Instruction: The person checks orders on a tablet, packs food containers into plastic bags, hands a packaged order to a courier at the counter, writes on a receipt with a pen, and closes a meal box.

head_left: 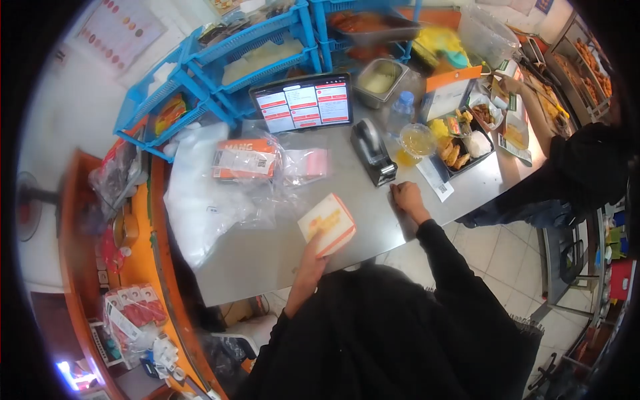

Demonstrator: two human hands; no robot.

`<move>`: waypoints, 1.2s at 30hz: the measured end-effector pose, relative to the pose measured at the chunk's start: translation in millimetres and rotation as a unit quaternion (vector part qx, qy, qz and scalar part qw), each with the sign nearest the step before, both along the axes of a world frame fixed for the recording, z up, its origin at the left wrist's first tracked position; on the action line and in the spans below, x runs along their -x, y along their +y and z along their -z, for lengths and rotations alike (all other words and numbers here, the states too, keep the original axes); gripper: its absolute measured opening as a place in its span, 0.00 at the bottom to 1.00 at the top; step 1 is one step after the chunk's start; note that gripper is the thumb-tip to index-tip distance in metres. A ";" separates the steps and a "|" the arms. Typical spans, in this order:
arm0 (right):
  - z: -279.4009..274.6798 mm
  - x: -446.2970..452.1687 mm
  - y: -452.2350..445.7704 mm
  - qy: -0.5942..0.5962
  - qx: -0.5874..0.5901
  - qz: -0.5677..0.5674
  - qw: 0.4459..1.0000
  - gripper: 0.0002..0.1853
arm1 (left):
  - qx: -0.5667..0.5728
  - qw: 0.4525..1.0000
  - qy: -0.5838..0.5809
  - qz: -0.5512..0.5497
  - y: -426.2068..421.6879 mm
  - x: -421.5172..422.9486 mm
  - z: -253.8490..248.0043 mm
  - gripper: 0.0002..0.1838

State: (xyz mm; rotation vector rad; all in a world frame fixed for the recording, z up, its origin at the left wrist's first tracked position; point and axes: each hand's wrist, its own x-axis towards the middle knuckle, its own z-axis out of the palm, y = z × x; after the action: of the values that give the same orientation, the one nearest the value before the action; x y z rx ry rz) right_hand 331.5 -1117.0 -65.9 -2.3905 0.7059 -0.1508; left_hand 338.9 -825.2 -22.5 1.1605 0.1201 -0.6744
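Note:
My left hand [311, 262] grips a small white and orange food box [331, 221] with a yellow food picture, holding it over the metal table near its front edge. My right hand [409, 199] is closed at the table, just right of the cutting end of a black tape dispenser [371, 150]; what its fingers hold, if anything, is too small to make out. A paper receipt [437, 179] lies beyond that hand, by a black meal tray [477, 165] with rice and fried pieces. Near the tray is a clear lidded cup [418, 141] of yellowish liquid.
A tablet [303, 103] stands at the back before blue basket racks [253, 63]. Left on the metal table [260, 270] lie white plastic bags [200, 200] and a bagged orange box [243, 160]. A water bottle [401, 112] stands behind the cup. Another person's arm [537, 110] reaches in at right.

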 end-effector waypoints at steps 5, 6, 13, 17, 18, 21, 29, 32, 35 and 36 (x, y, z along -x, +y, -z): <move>-26.3 27.6 21.6 -0.122 -0.373 0.027 0.920 0.22 | -0.053 0.997 -0.048 0.037 0.1 -0.8 -13.0 0.20; -58.0 30.4 40.5 -0.167 -0.399 0.011 0.902 0.20 | -0.014 0.999 0.040 0.020 -3.3 -1.2 -19.7 0.20; -96.6 50.8 113.9 -0.299 -0.140 -0.247 0.911 0.10 | 0.107 0.979 0.173 0.027 -18.0 -3.8 -44.2 0.19; -79.3 59.2 123.8 -0.308 -0.075 -0.149 0.936 0.11 | 0.147 0.973 0.176 0.032 -25.3 -1.7 -46.1 0.20; -75.5 61.4 122.3 -0.276 -0.056 -0.144 0.949 0.12 | 0.149 0.976 0.153 0.026 -26.8 -1.2 -46.8 0.20; -63.9 61.4 122.4 -0.201 -0.077 -0.116 0.970 0.13 | 0.102 0.986 0.128 0.002 -31.9 2.7 -53.7 0.21; -48.4 50.8 112.3 -0.138 -0.328 -0.189 0.915 0.08 | 0.100 0.991 0.080 -0.028 -28.2 -7.6 -52.9 0.21; -43.4 49.6 103.4 -0.251 -0.167 -0.240 0.923 0.08 | 0.118 0.982 0.138 0.044 -16.7 -10.6 -59.2 0.21; -5.7 38.1 93.6 -0.265 -0.367 -0.125 0.883 0.11 | 0.142 0.969 0.188 0.077 -12.7 2.2 -78.4 0.21; -5.0 35.4 85.9 -0.267 -0.364 -0.134 0.882 0.10 | 0.151 0.966 0.192 0.084 -12.4 3.8 -85.5 0.20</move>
State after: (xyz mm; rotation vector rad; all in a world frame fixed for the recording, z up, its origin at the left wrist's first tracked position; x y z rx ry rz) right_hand 296.2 -1031.1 -60.9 -1.5806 0.1155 -0.3421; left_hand 335.1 -837.6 63.0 0.7427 0.2389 -1.0272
